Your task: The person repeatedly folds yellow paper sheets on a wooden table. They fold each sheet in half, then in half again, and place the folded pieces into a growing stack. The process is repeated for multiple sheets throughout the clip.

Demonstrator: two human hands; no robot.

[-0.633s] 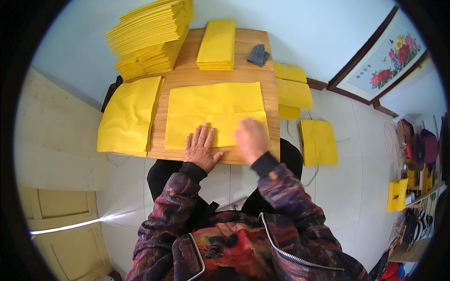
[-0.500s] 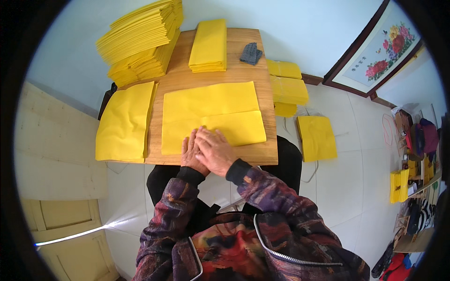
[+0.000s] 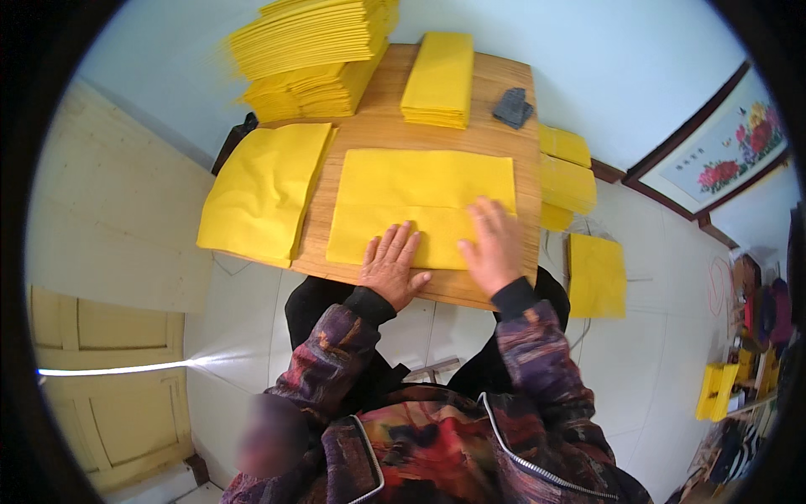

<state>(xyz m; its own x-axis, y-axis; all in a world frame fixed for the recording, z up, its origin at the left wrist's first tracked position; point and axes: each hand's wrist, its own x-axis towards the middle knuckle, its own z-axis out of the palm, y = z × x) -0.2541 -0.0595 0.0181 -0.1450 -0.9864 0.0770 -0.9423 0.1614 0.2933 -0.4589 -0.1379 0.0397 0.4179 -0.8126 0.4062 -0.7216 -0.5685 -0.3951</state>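
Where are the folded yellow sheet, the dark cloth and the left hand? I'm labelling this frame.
yellow sheet (image 3: 420, 189), head view, bare upper middle.
dark cloth (image 3: 511, 107), head view, its centre.
left hand (image 3: 390, 267), head view, back of hand.

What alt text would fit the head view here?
Seen from above, a seated person presses the left hand and right hand flat on a yellow paper sheet on a small wooden table. Stacks of yellow paper sit at its far edge, and more sheets overhang its left side.
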